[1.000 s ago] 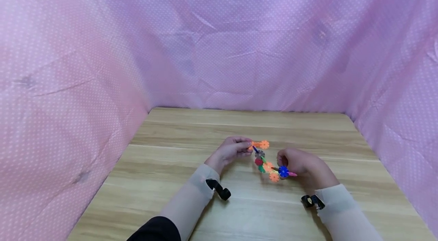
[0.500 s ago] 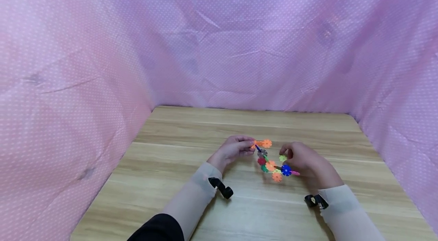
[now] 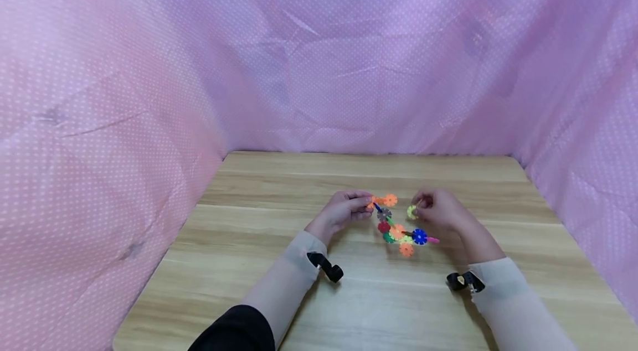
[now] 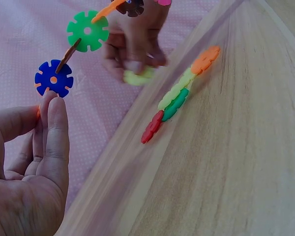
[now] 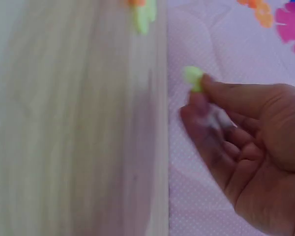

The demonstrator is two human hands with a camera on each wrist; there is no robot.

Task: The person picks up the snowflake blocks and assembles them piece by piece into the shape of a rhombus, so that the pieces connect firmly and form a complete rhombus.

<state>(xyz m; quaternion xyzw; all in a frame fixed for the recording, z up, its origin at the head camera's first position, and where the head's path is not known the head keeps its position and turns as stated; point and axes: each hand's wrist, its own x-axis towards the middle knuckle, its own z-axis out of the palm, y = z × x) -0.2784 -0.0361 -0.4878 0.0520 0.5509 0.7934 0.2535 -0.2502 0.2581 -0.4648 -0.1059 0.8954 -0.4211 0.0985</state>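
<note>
My left hand (image 3: 344, 211) pinches a chain of notched interlocking plastic discs at its orange end, above the table. From there the chain runs right past a grey disc (image 3: 382, 214) and a middle orange disc (image 3: 397, 231) to a blue disc (image 3: 420, 236) and a pink one. My right hand (image 3: 442, 211) pinches a loose yellow-green disc (image 3: 411, 212), apart from the chain; it shows blurred between thumb and fingertip in the right wrist view. Below the chain, a joined strip with a red disc (image 4: 152, 127), a green disc (image 4: 175, 105), yellow-green and orange lies on the table.
The wooden table (image 3: 369, 295) ends at a back edge against a pink dotted cloth (image 3: 359, 63), which also hangs at both sides. Black camera mounts (image 3: 325, 267) sit on both wrists over pale sleeves.
My right hand has risen away from the blue end of the chain, bringing the yellow-green disc into sight and up and back. The left hand keeps its hold on the chain.
</note>
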